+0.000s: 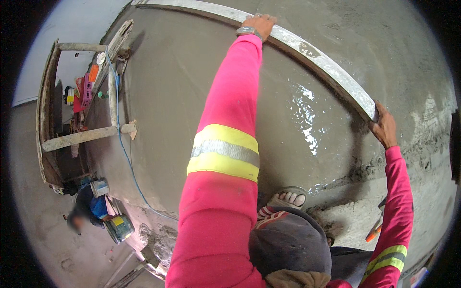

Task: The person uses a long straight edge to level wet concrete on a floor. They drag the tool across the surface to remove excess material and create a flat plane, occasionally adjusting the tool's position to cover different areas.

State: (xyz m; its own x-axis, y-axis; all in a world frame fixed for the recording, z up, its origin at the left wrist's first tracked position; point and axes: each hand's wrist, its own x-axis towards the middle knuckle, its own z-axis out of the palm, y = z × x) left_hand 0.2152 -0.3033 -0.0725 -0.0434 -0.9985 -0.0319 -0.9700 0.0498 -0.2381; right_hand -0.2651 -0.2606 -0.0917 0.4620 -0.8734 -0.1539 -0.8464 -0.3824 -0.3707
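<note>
A long pale metal screed bar (331, 65) curves across the wet grey mortar (206, 77) from the far edge to the right. My left hand (260, 25), with a watch at the wrist, is closed over the bar near its middle. At the bar's near right end, my right hand (384, 127) grips the tip, its thumb at the end and the other fingers partly hidden. Pink sleeves with yellow and silver bands cover both arms. Glossy wet spots shine on the mortar on the near side of the bar.
My sandaled foot (290, 198) is at the mortar's rough near edge. To the left stands a wooden frame (79, 139) with tools and coloured items beside it. A blue cord (126, 151) hangs past it. Lower left, another person (86, 206) is near a green bucket (120, 228).
</note>
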